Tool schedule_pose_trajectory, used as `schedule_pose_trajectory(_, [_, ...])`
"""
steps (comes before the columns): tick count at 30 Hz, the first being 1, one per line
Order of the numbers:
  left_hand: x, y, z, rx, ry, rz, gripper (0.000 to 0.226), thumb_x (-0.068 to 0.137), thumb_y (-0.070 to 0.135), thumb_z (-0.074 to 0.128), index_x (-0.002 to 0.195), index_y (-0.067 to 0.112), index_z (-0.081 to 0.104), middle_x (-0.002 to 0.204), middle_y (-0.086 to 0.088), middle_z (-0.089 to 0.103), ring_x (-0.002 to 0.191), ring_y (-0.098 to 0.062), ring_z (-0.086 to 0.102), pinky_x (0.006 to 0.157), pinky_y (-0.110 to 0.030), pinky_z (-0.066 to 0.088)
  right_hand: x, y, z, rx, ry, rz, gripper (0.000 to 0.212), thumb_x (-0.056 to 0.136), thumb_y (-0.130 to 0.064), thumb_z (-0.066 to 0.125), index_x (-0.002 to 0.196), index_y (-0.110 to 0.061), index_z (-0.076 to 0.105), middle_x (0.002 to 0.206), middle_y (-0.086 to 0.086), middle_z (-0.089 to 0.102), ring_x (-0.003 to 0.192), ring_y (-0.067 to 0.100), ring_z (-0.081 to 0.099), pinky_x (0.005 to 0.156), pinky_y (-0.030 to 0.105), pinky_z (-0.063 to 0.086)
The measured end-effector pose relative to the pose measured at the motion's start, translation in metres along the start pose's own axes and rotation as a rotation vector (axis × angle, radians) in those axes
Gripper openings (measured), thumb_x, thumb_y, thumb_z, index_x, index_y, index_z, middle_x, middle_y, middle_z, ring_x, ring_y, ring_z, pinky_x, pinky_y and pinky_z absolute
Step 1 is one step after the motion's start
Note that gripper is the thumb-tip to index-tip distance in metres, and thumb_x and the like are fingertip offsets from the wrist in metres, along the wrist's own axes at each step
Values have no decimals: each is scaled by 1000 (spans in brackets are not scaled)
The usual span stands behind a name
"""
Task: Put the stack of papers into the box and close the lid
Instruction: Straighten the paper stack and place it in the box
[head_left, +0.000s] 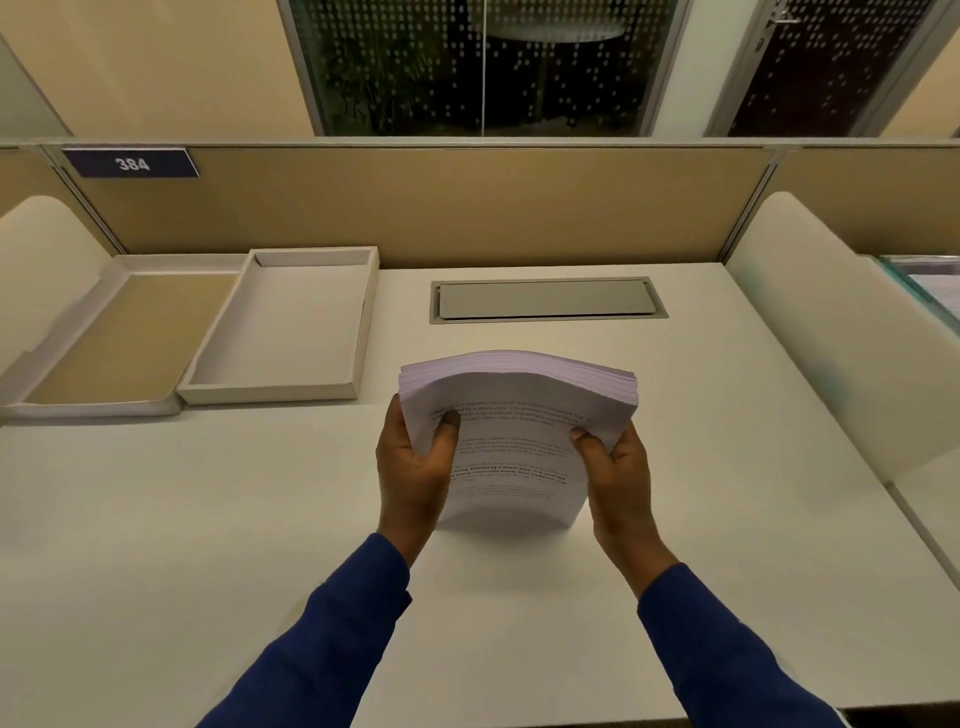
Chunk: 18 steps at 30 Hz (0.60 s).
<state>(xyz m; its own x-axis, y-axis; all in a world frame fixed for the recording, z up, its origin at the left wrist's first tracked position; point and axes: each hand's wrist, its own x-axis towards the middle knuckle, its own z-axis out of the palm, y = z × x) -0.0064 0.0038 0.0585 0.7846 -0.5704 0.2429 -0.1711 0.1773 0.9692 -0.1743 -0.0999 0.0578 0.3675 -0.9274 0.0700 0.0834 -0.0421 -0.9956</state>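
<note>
Nearest me, my two blue sleeves (332, 639) reach out over the pale surface (156, 519). My left hand (413, 475) and right hand (618, 478) clamp the papers (519, 415) from either side, thumbs pressed onto the printed top sheet, the other fingers tucked underneath where I cannot see them. What I hold is thick and bowed upward in the middle, its far edge raised and fanned, its near edge low against the surface. Beyond it, a grey cable hatch (545, 300) sits flush in the surface. Off to the far left, well apart from the papers, the box (291, 384) lies open and bare inside, and its lid (119, 338) lies just beside it on the left, inner side up. Behind both runs a tan partition (467, 208) with a plate reading 384 (132, 163).
</note>
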Motion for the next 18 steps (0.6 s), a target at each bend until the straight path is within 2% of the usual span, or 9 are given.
schedule_pose_trajectory(5, [3,7,3,2,13,16,33,94,33,64,121,51,60,107,16,72,102,-12,71,74,-23,61,3,-4,2,-1,2,13,37,89,-33,57,125,-38,62,107,-11,72,99,10,69,71,25,59])
schedule_pose_trajectory(10, [-1,3,-1,19,-7,26,38,88,43,64,124,52,57,109,16,71,107,-18,70,76,-27,63,-1,1,2,-40,16,-28,36,87,-26,57,118,-44,62,106,-10,72,99,12,69,76,31,61])
schedule_pose_trajectory(14, [4,6,-3,16,-26,50,37,88,42,62,125,41,57,105,17,71,103,-14,71,74,-24,62,3,-2,0,-26,-8,-57,40,87,-25,55,126,-34,59,106,-10,71,99,11,68,74,28,59])
schedule_pose_trajectory(18, [17,22,-1,-2,9,90,21,92,48,54,110,37,57,92,20,67,89,-6,70,64,-16,56,11,-24,1,13,13,-116,32,88,-42,56,118,-31,61,101,-10,70,93,9,68,72,25,57])
